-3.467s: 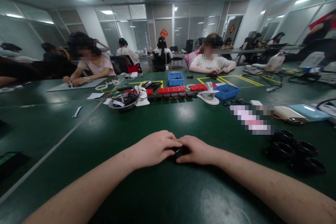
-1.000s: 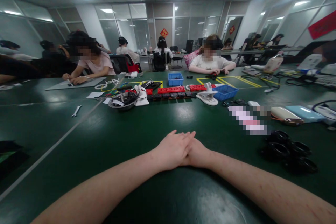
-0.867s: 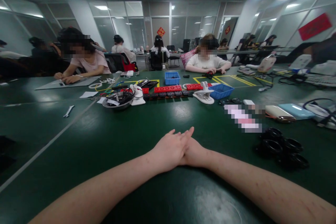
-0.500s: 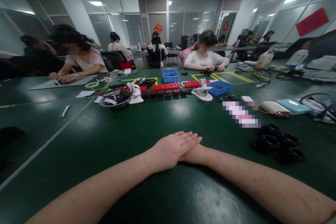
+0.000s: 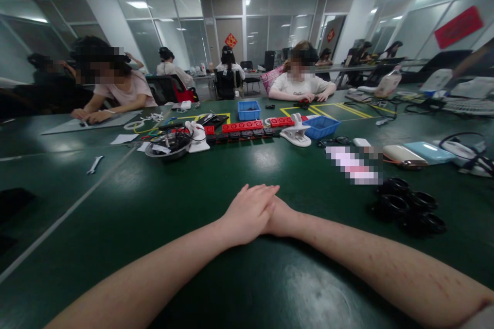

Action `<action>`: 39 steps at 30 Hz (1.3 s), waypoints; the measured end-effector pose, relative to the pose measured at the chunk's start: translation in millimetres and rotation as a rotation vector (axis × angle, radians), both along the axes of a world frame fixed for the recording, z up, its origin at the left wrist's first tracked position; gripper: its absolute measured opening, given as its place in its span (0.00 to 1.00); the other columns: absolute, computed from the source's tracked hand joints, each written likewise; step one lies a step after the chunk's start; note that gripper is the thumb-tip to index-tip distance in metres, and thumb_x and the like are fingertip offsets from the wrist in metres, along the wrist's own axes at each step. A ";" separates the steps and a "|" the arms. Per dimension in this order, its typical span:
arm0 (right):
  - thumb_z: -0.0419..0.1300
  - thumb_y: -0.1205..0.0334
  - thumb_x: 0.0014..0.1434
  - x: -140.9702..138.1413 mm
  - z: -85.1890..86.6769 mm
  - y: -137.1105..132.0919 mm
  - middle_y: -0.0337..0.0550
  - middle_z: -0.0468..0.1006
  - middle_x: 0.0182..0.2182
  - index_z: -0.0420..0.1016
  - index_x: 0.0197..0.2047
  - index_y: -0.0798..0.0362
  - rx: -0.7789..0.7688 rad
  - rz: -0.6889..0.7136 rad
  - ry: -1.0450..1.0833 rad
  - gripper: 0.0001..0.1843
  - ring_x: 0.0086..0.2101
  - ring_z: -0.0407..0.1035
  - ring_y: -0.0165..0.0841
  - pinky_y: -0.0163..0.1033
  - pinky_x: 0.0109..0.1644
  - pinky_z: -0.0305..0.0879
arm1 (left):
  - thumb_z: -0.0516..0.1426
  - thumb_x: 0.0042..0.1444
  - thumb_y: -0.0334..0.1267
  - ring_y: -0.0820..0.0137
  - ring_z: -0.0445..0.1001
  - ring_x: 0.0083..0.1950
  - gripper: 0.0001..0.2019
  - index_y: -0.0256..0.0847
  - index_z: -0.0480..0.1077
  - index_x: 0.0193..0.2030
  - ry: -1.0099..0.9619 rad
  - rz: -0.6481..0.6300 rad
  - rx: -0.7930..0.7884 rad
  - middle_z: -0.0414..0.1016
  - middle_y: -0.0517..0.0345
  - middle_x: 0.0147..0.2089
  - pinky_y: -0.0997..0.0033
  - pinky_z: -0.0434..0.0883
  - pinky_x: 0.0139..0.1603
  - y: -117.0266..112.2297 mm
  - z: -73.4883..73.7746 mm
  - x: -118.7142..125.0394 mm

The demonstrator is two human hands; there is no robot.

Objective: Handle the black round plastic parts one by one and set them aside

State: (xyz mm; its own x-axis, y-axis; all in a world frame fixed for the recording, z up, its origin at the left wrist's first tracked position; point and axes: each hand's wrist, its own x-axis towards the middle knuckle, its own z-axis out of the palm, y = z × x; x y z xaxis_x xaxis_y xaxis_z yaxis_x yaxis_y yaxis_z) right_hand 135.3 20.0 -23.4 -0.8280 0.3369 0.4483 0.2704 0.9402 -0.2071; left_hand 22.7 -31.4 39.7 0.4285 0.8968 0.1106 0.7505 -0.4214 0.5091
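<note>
My left hand [image 5: 250, 212] rests over my right hand [image 5: 284, 218] on the green table, near its front middle. The left fingers are mostly stretched out, pressed lightly against the back of the other hand, and no object shows in them. Most of the right hand's fingers are hidden beneath the left one, so their shape cannot be made out. Both forearms reach in from the bottom corners. Nearest to the right arm is a group of black ring-shaped parts [image 5: 411, 203] lying on the tabletop.
Beyond the hands lie a red power strip [image 5: 242, 126], a white clip stand [image 5: 296, 133], a blue bin [image 5: 322, 127] and a metal bowl [image 5: 170, 153] of cables. A wrench [image 5: 95, 164] lies left. Two people work across the table.
My left hand has slid slightly left and its fingers have drawn in over the right hand. The hands stay together. The view has shifted a little.
</note>
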 end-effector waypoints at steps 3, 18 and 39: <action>0.63 0.54 0.43 3.3 6.5 -3.5 0.49 0.76 0.39 0.74 0.41 0.59 -0.158 -0.054 -0.014 0.22 0.41 0.69 0.41 0.41 0.45 0.66 | 0.45 0.58 0.34 0.66 0.62 0.57 0.18 0.40 0.64 0.53 -0.074 0.002 -0.063 0.67 0.56 0.55 0.60 0.57 0.59 5.2 -1.3 -1.9; 0.65 0.52 0.41 5.2 27.9 -7.5 0.48 0.75 0.38 0.73 0.41 0.58 -0.449 -0.087 -0.088 0.25 0.39 0.68 0.38 0.42 0.44 0.63 | 0.35 0.64 0.46 0.67 0.63 0.57 0.24 0.39 0.63 0.54 -0.562 0.089 -0.402 0.65 0.51 0.57 0.60 0.57 0.59 17.9 -20.3 -15.3; 0.62 0.45 0.43 5.6 32.2 -5.6 0.43 0.74 0.30 0.71 0.36 0.55 -0.370 -0.078 -0.186 0.23 0.32 0.66 0.34 0.37 0.35 0.60 | 0.28 0.49 0.68 0.79 0.47 0.11 0.35 0.41 0.55 0.17 -1.015 0.371 -0.244 0.47 0.69 0.11 0.80 0.48 0.12 48.0 -44.5 -49.2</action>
